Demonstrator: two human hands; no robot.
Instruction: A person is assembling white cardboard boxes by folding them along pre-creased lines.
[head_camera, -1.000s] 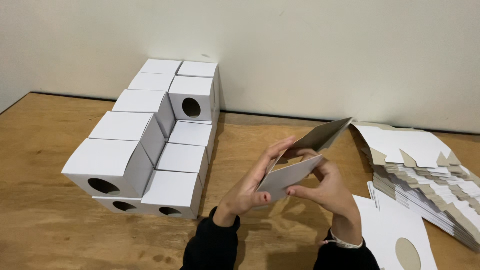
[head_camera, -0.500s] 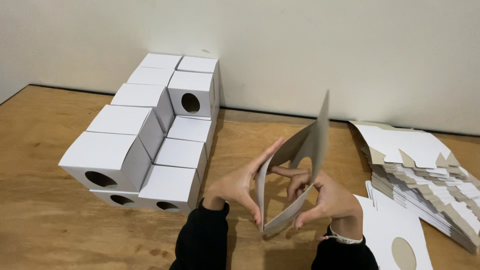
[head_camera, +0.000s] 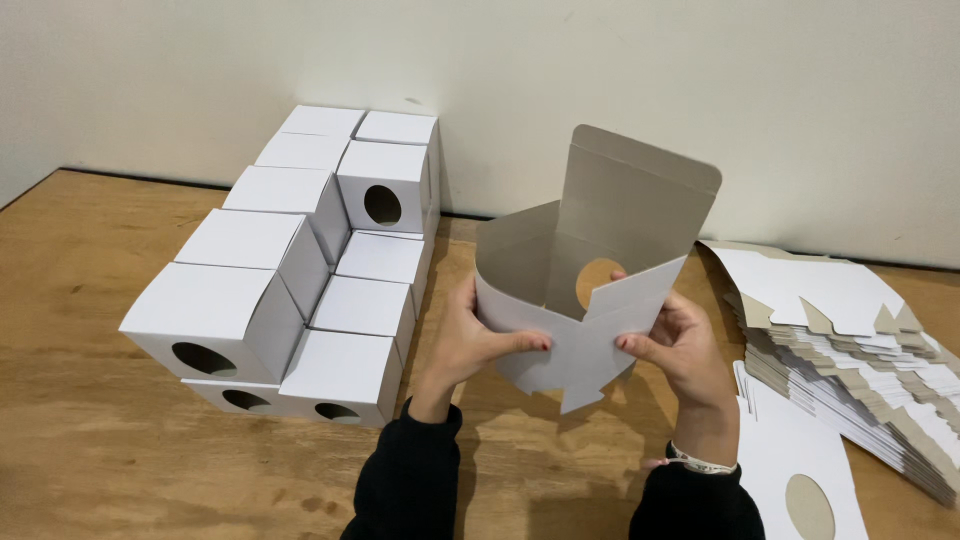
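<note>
While raised above the table (head_camera: 120, 470) — both hands' grip clenched on the box (head_camera: 590, 300).

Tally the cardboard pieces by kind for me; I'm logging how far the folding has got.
Folded white boxes: 11 visible, more may hide underneath
Half-open box, held by left hand and right hand: 1
Stack of flat blanks: 1, sheets too many to count
Loose flat blank: 1
Total: 14, counting the stack as one

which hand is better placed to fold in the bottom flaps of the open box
Probably the right hand: it grips the box low, nearest the dangling bottom flaps, while the left hand steadies the opposite wall.
</note>
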